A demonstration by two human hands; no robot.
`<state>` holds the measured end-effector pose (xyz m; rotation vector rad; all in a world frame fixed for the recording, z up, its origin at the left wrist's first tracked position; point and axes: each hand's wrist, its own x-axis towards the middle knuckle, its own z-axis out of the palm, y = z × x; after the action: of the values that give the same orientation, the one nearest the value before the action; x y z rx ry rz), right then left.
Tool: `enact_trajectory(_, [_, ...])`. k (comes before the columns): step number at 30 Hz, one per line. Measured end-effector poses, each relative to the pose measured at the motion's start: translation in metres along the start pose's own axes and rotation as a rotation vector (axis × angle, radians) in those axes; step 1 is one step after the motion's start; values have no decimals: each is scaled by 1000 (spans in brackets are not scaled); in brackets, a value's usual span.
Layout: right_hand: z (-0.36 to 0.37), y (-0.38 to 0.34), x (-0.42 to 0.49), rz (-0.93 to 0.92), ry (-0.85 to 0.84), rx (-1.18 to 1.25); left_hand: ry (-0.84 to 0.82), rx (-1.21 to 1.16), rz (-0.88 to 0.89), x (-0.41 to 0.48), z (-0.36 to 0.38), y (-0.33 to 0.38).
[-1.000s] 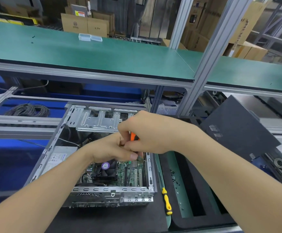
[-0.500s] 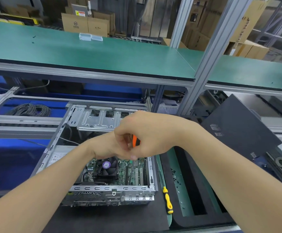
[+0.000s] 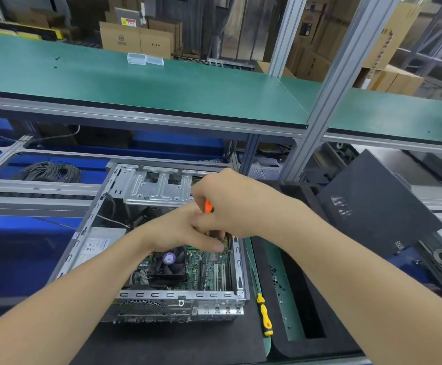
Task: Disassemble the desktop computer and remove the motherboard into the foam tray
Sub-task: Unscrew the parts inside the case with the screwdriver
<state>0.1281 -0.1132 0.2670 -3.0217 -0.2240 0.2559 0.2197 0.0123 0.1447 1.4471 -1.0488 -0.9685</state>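
**Q:** How is the work laid out, from 9 o'clock across to 3 o'clock?

**A:** The computer case (image 3: 177, 295) is laid flat with its open side up, so that the board can be reached from above. Inside it, the power supply (image 3: 93, 246) is seen at 9 o'clock and the cooler fan (image 3: 169, 259) near the centre. The motherboard (image 3: 212, 271) is seated on the case floor towards 3 o'clock; none of it has been lifted.

**Q:** How are the hands set?

**A:** The left hand (image 3: 180, 230) is held with its fingers curled at the tool shaft, probably to steady the tip. Actual contact is hidden, so a grip cannot be confirmed. The right hand (image 3: 235, 206) is closed around the handle of the orange screwdriver (image 3: 208, 206), which is held upright over the 2 o'clock corner of the board. A mounting screw is judged to be the target.

**Q:** What is kept at 3 o'clock of the case?

**A:** A yellow screwdriver (image 3: 264, 314) is laid just beside the case. Beyond it the foam tray (image 3: 319, 346) is placed close, so that the board need only be carried a short way. Small loose parts, probably screws, are seen inside it.
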Motion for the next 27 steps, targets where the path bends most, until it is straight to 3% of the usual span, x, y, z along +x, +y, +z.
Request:
enact_trajectory(5, [-18, -1, -17, -95, -102, 35, -117, -109, -52, -3, -12, -7])
enact_trajectory(13, [-20, -2, -14, -173, -198, -15, -129, 26, -46, 0, -16, 6])
enact_trajectory(18, [-7, -3, -14, -144, -2, -7, -32, 75, 16, 5, -8, 4])
enact_trajectory(22, [6, -11, -6, 29, 187, -85, -49, 2, 88, 4, -2, 6])
enact_trajectory(27, [11, -14, 3, 113, 184, -36, 33, -34, 101, 5, 4, 4])
